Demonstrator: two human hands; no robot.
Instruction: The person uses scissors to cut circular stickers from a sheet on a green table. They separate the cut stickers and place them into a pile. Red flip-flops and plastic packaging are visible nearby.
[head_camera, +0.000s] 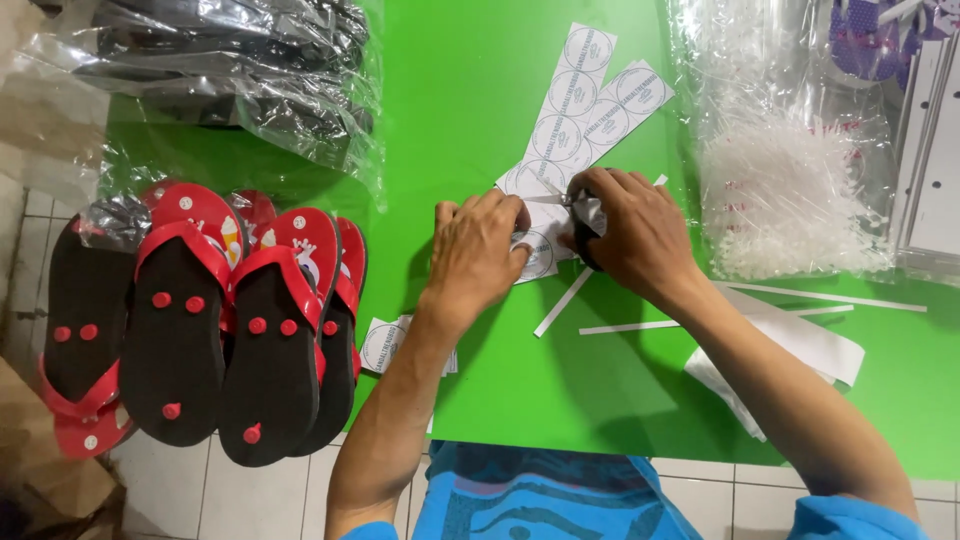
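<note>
Stickers, round white ones printed on paper strips, fan out on the green table right under both hands. The left hand lies knuckles up, fingers curled down onto one round sticker at the near end of the strips. The right hand is closed around a small dark object with a shiny bit showing between thumb and fingers; what it is, I cannot tell. The two hands nearly touch.

Thin white paper slivers lie just below the hands, and wider peeled backing strips sit beside the right forearm. Another small sticker sheet rests by the left forearm.

Left of that, flip-flops are stacked overlapping, soles up: black rubber with red straps and red plugs. Behind them a crinkly clear plastic bag holds dark footwear. On the far right, another clear bag holds a heap of thin white plastic fasteners, with flat white cards beside it.
</note>
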